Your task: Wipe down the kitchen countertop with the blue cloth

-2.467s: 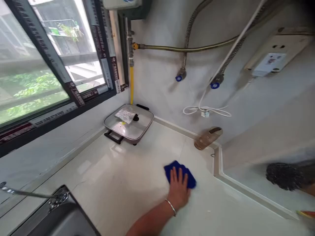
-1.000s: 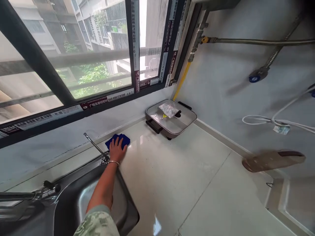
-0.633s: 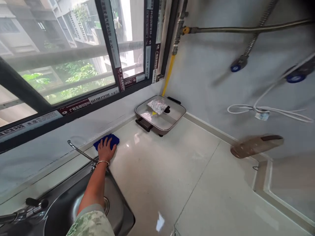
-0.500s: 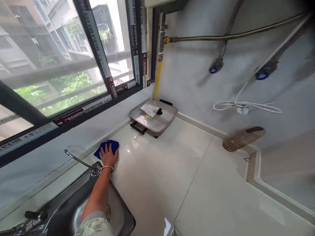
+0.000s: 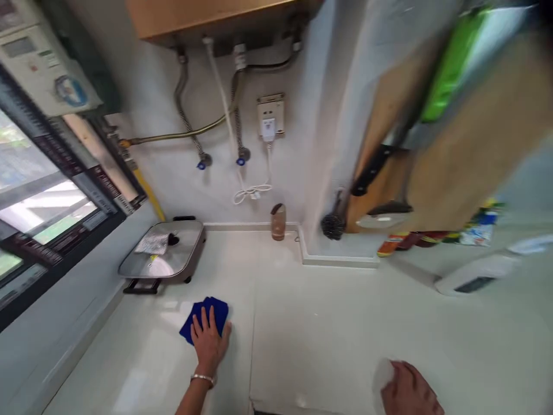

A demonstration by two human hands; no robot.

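Observation:
My left hand (image 5: 209, 340) lies flat with its fingers spread on a folded blue cloth (image 5: 216, 316), pressing it onto the pale countertop (image 5: 311, 334). A bracelet circles that wrist. At the lower right, my right hand (image 5: 410, 391) is curled, its fingers bent under. A blurred whitish rounded shape (image 5: 382, 377) shows beside its thumb side; whether the hand holds it is unclear. Beyond the cloth stands a rectangular electric pan (image 5: 190, 262) with a glass lid, a silvery packet (image 5: 153, 242) on top.
A brown-tinted cup (image 5: 279, 225) stands against the back wall near a wall corner. Knives and a round black brush (image 5: 333, 225) hang by a wooden board (image 5: 466, 150). A white appliance (image 5: 479, 274) and colourful packets (image 5: 436, 237) are at the right. A coiled white cord (image 5: 253, 193) hangs on the wall.
The view has swung right. My left hand has slid the blue cloth from beside the sink tap to the counter in front of the pan. My right hand has come into view.

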